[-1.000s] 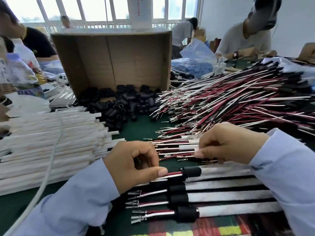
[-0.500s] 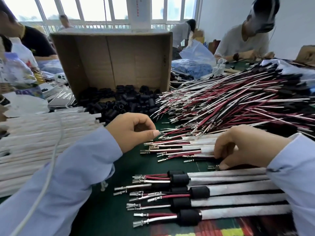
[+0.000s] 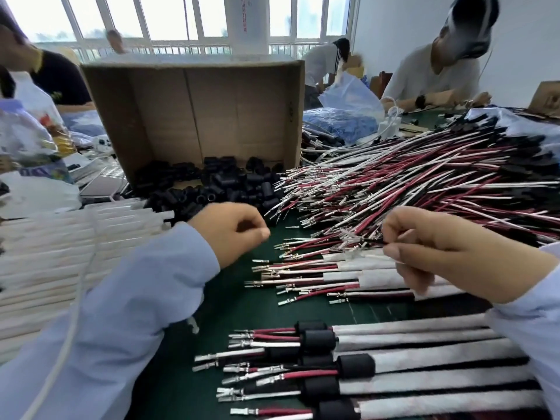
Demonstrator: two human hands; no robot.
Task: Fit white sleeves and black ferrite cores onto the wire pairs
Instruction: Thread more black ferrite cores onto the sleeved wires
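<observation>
My left hand [image 3: 233, 231] hovers over the green mat just in front of the pile of black ferrite cores [image 3: 218, 186]; its fingers are curled, thumb against forefinger, and nothing shows in it. My right hand [image 3: 439, 250] pinches a thin wire pair [image 3: 368, 241] at the near edge of the big heap of red and white wire pairs [image 3: 424, 183]. Below it lie several sleeved pairs without cores [image 3: 348, 268]. Nearest me is a row of finished pieces [image 3: 424, 338], each with a white sleeve and a black core [image 3: 356, 365].
A stack of loose white sleeves [image 3: 60, 253] fills the left side. An open cardboard box [image 3: 194, 116] lies on its side behind the cores. A white cable [image 3: 75, 298] hangs across my left sleeve. Other people work at the far side of the table.
My left hand left the finished piece and rose toward the cores. My right hand lifted off the sleeved pairs and took hold of a wire pair at the heap's edge.
</observation>
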